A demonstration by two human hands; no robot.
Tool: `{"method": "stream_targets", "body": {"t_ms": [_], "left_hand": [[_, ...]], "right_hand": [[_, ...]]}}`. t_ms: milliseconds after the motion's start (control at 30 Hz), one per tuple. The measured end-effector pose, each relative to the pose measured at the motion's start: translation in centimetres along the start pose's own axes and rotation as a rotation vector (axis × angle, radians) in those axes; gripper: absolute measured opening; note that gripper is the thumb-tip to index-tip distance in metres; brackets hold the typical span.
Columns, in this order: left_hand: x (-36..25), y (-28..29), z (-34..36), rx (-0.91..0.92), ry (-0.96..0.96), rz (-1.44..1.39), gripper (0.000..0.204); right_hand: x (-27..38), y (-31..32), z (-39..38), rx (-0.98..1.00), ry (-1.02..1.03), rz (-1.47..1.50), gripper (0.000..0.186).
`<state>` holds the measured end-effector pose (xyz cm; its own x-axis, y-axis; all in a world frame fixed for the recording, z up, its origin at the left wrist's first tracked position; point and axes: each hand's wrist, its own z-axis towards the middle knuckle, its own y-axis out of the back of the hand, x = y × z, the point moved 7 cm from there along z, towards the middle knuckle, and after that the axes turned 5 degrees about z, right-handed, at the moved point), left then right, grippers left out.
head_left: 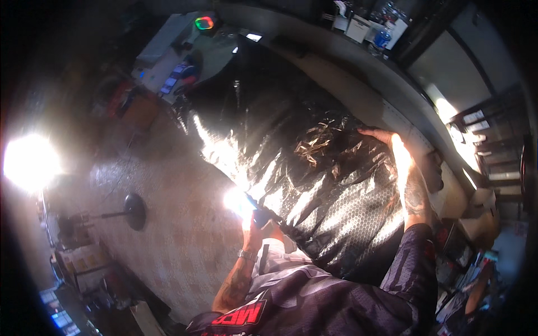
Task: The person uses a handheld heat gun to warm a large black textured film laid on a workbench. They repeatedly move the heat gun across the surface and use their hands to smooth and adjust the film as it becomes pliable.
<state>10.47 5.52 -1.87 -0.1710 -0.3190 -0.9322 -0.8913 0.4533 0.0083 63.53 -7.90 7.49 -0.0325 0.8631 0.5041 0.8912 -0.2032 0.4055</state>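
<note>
A large sheet of shiny black bubble wrap (263, 106), crumpled near the middle, covers the table in front of me. My right hand (381, 135) rests on its far right part with fingers stretched out. Low in the middle, at the near left edge of the wrap, my left hand (251, 227) is closed on a blue object (252, 215); strong glare washes out that object's top, so I cannot tell what it is.
A standing fan's round black base (134, 210) sits on the tiled floor at left. At the back are a red-and-green glowing device (204, 23) and a water bottle (383, 37) on a ledge. Cardboard boxes (481, 210) crowd the right side; a bright lamp (31, 162) glares at left.
</note>
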Motion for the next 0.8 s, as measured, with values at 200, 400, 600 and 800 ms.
{"method": "stream_targets", "body": {"t_ms": [200,400,600,800], "left_hand": [[6.7,1.1,1.8,0.105,0.088,-0.024,0.031],[3.9,0.8,-1.9,0.062,0.154,-0.313,0.034],[-7.5,-8.4,-2.6,0.097,0.062,-0.687,0.040],[-12.1,-22.6,10.2,0.401,0.033,-0.575,0.036]], "right_hand": [[2.5,1.1,-4.4,-0.087,-0.071,-0.163,0.069],[10.6,4.7,-16.6,-0.285,0.625,0.028,0.084],[14.2,12.7,-33.6,-0.484,0.581,-0.137,0.089],[14.9,12.1,-46.9,-0.619,0.892,0.003,0.077]]}}
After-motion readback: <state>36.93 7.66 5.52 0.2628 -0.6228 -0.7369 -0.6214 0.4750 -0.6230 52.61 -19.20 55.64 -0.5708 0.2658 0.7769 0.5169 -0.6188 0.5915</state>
